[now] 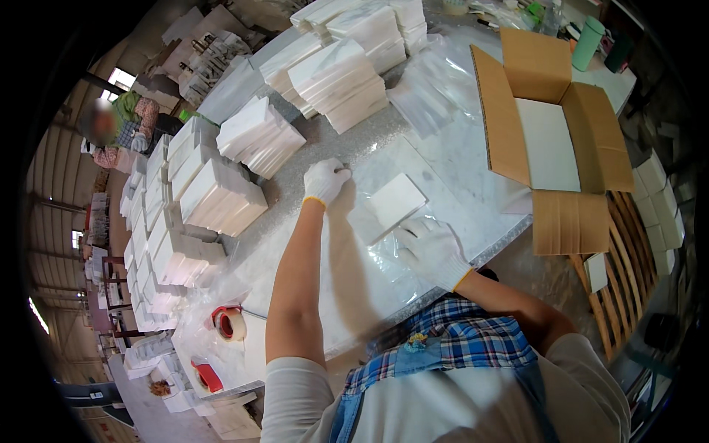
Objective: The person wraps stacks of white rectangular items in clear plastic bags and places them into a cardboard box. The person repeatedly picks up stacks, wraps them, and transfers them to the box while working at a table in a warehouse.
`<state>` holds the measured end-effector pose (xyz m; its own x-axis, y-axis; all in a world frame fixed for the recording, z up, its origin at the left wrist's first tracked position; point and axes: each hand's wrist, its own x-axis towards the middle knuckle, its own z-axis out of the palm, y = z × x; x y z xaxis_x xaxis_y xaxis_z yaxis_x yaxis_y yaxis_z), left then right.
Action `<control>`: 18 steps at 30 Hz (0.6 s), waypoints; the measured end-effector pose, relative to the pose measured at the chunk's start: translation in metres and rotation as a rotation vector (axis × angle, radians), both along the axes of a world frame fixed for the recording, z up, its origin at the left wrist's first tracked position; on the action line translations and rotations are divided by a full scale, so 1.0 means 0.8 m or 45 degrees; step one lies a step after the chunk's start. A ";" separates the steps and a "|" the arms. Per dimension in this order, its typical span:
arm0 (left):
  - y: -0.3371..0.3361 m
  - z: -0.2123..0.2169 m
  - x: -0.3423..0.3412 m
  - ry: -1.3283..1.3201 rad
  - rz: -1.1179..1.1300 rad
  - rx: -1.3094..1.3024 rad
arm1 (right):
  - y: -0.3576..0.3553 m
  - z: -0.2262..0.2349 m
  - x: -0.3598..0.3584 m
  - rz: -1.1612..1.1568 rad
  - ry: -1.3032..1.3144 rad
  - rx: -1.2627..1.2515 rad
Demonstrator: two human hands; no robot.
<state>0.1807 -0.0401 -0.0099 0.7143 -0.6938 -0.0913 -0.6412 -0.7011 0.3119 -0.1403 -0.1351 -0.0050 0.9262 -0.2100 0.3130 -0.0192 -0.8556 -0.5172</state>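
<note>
A stack of white marble tiles (pixel 399 201) lies on the table in front of me, with clear plastic (pixel 380 255) around and below it. My left hand (pixel 325 181), in a white knit glove, is left of the tiles and apart from them. Its fingers are curled closed; what they hold, if anything, I cannot make out. My right hand (pixel 434 249), gloved the same way, lies at the near right edge of the tiles. Its fingers are stretched over the clear plastic, with the tips beside the tile edge.
Several tile stacks (pixel 221 193) line the table's left and far sides. Clear plastic bags (pixel 436 92) lie at the back. An open cardboard box (pixel 546 140) stands to the right, above a wooden slatted rack (pixel 624 273). Tape dispensers (pixel 229 323) sit at near left. Another person (pixel 122 129) stands far left.
</note>
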 end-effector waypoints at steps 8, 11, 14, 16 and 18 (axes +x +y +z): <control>-0.002 0.005 -0.006 0.040 -0.004 -0.196 | 0.000 0.003 0.005 -0.001 -0.057 -0.134; -0.003 0.025 -0.014 0.047 0.028 -0.250 | 0.000 0.005 0.005 0.002 -0.045 -0.138; -0.002 0.033 -0.011 0.034 0.040 -0.263 | 0.000 0.002 0.005 -0.020 -0.097 -0.164; -0.002 0.027 -0.012 -0.060 0.049 -0.226 | 0.000 0.006 0.004 -0.004 -0.080 -0.139; -0.002 0.015 -0.018 -0.247 0.067 -0.150 | -0.001 0.010 0.004 0.006 -0.071 -0.126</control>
<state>0.1660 -0.0416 0.0018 0.7463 -0.6527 0.1305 -0.6604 -0.7014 0.2683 -0.1375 -0.1357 0.0031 0.9078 -0.1715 0.3827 0.0109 -0.9026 -0.4303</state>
